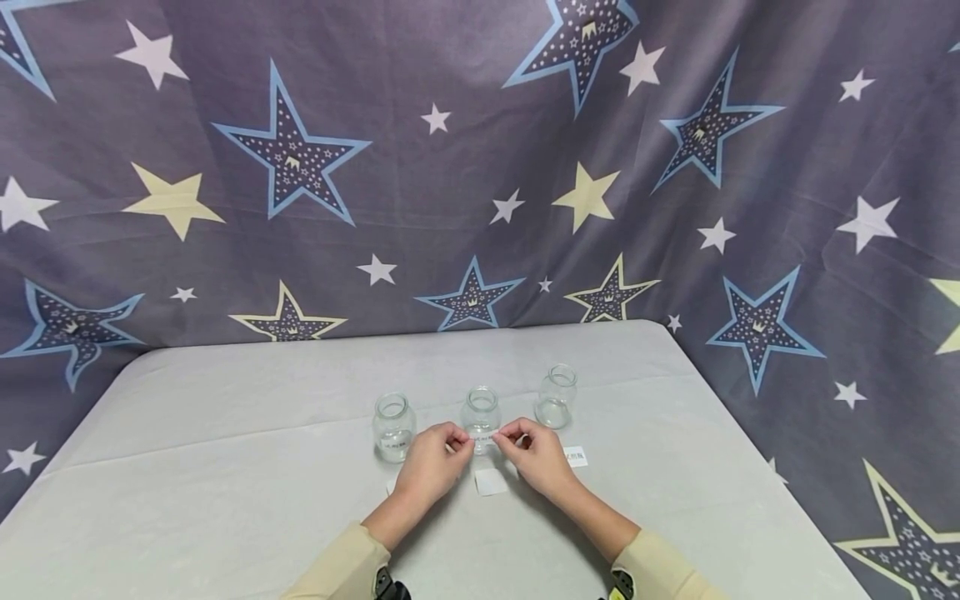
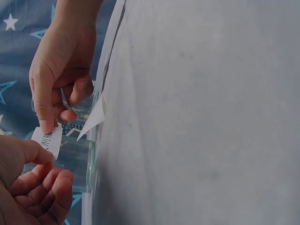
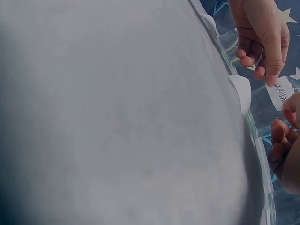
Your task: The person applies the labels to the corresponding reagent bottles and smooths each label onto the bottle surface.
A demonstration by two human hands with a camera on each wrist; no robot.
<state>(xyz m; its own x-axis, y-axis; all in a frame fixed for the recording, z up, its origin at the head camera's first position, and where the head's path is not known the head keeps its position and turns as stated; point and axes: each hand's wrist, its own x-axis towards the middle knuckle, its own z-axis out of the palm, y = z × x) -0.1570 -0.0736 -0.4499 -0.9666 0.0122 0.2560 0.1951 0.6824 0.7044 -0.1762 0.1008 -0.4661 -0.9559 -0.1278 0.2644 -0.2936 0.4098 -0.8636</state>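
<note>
Left hand (image 1: 433, 457) and right hand (image 1: 537, 457), as we see from the head view, each pinch one end of a small white rectangular paper label with black characters (image 1: 482, 438). Just beyond both hands stands a clear round open glass jar (image 1: 481, 407); we cannot tell whether the label touches it. Beside the left hand we see a clear glass jar with dark characters (image 1: 393, 425). From the left wrist, we see the left hand's other fingers loosely bent. From the right wrist, a curled white paper piece (image 3: 241, 91) is near the left fingertips.
</note>
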